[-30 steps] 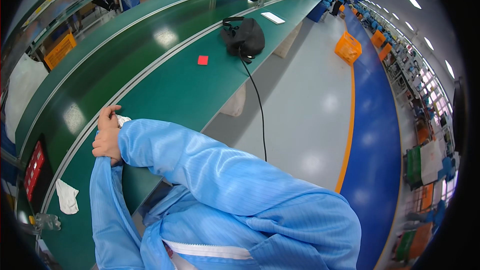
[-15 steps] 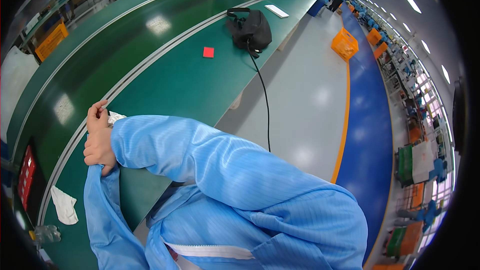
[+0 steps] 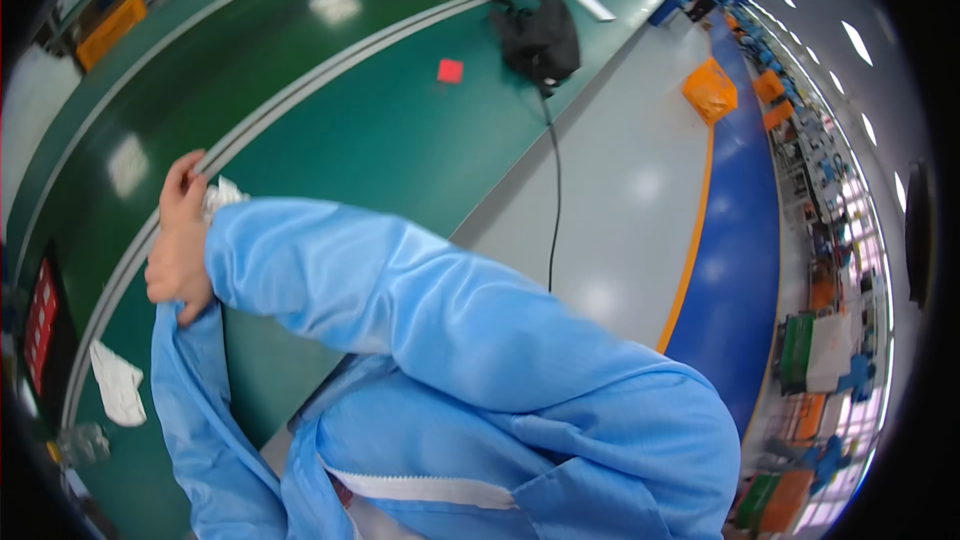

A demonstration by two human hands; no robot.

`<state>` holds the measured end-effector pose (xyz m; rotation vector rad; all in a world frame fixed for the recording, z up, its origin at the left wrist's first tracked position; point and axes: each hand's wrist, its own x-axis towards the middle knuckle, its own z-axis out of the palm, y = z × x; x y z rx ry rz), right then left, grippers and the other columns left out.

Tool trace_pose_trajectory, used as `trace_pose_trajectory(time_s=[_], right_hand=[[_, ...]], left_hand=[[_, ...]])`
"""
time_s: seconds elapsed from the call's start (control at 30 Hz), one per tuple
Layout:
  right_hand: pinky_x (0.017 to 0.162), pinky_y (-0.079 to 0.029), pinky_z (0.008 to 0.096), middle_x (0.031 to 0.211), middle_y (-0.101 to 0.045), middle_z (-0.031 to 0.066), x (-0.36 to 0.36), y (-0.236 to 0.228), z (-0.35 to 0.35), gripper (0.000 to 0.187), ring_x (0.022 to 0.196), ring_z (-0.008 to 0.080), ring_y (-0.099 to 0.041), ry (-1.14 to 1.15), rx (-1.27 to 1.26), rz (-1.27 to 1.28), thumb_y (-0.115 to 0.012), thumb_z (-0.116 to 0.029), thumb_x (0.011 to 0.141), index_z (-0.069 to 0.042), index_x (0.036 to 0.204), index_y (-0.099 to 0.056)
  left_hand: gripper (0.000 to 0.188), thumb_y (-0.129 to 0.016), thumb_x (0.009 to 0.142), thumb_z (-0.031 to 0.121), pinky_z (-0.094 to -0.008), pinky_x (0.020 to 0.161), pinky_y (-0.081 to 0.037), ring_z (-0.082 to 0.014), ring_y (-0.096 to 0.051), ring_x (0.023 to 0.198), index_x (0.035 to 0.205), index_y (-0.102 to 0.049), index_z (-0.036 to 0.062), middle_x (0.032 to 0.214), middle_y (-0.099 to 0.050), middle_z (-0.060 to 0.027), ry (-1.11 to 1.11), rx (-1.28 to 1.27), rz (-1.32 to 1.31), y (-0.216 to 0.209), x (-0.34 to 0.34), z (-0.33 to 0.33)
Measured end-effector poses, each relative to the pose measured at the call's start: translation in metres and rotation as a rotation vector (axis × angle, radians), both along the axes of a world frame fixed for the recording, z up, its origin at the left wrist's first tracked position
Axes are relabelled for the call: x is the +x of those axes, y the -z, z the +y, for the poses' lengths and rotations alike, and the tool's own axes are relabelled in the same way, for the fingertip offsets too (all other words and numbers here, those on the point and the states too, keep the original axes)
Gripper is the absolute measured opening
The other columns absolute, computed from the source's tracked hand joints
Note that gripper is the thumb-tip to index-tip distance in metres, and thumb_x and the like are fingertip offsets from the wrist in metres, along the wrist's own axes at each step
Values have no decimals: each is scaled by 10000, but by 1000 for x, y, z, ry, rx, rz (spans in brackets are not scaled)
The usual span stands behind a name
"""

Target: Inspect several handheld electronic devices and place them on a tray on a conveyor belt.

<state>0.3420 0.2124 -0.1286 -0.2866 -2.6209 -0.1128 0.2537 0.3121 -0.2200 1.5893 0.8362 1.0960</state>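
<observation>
My right arm reaches across in a blue sleeve (image 3: pixel 400 270). At its end my right hand (image 3: pixel 178 268) is closed around the cuff end of my left sleeve (image 3: pixel 190 370), at the wrist. Past that grip, my left hand (image 3: pixel 182 185) shows above the table's far rail, fingers loosely bent and apart, with nothing visible in them. Close beside it, partly hidden by the right cuff, is a crumpled white cloth piece (image 3: pixel 222 197). Another white cloth piece, perhaps a glove (image 3: pixel 118 385), lies on the green tabletop (image 3: pixel 340 155) to the left.
A black bag (image 3: pixel 537 38) with a cable (image 3: pixel 555 200) stands near the tabletop's right edge, beside a red square (image 3: pixel 450 71) and a white flat object (image 3: pixel 592 6). At left are a clear bottle (image 3: pixel 85 443) and a red tray (image 3: pixel 40 325). An orange crate (image 3: pixel 710 92) stands on the floor.
The view has shifted, so the bag and red square sit farther right and higher. Both hands appear slightly higher and farther left; the right hand keeps its hold on the left cuff.
</observation>
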Motion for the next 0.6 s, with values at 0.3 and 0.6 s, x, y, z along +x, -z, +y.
trace_pose_trajectory(time_s=[0.3,0.6], right_hand=[[635,-562,417,797,-721,122,-15,-12,28,414,745,306,-703,-95,58,142,-650,-497,863,-96,809,-740],[894,-519,489,942,-698,156,-6,-22,-3,446,918,353,-684,149,80,18,-632,-460,822,-47,983,-685]], left_hand=[[456,-779,864,146,-347,878,-526,-210,-634,1026,1281,-611,73,1214,-630,-124,47,-183,-98,-36,-13,-22],[399,-753,877,130,-330,845,-525,-189,-631,980,1254,-635,73,1164,-643,-103,-107,-268,-91,-10,-58,-105]])
